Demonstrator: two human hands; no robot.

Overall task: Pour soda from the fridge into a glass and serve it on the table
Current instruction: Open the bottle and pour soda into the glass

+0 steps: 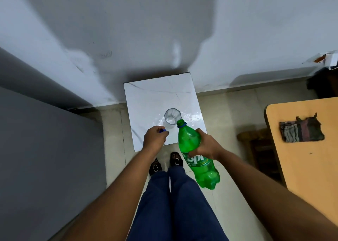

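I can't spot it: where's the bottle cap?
In the left hand, blue cap poking out between its fingers, just left of the glass on the white table.

White marble-patterned table (pixel 146 98) set against wall, on tiled floor (pixel 113 149). Clear glass (pixel 172 116) stood upright on it, near right edge, toward near side. Wet sheen seen on surface beside glass, toward right edge. Wooden table (pixel 311 167) at right; striped cloth (pixel 301 130) laid on it near far edge.
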